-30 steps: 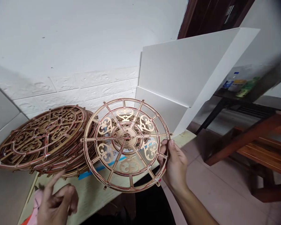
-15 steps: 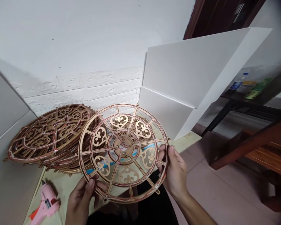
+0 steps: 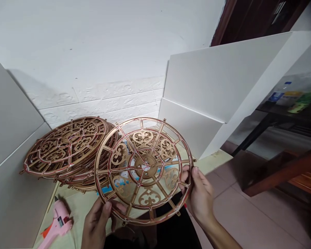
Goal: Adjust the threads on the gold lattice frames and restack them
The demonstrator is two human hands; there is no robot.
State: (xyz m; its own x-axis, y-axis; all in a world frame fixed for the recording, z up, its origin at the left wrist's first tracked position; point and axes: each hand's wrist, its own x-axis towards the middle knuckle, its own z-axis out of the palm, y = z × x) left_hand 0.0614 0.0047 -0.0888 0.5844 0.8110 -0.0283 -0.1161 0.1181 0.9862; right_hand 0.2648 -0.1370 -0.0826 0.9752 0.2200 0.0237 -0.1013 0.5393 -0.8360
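A round gold openwork frame [image 3: 149, 201] with spokes, heart-shaped scrolls and red wire along its rings is held up, tilted, in front of me. My left hand [image 3: 100, 216] grips its lower left rim, thumb on top and fingers beneath. On the right rim, my right hand [image 3: 200, 193] pinches the frame between thumb and fingers. Behind it to the left leans a stack of similar round frames [image 3: 67, 148]. More scrollwork pieces show through the held frame, partly hidden. A pink glue gun [image 3: 59, 219] lies left of my left hand.
White panels [image 3: 197, 90] stand at the right, and a grey panel [image 3: 12, 114] at the left. A white brick-patterned wall [image 3: 114, 100] closes the back. Bottles [image 3: 281, 92] sit on a dark shelf at the right, near wooden furniture [image 3: 282, 173].
The view has swung slightly left, so everything sits further right in the picture. Both hands keep hold of the round frame, whose tilt has changed slightly.
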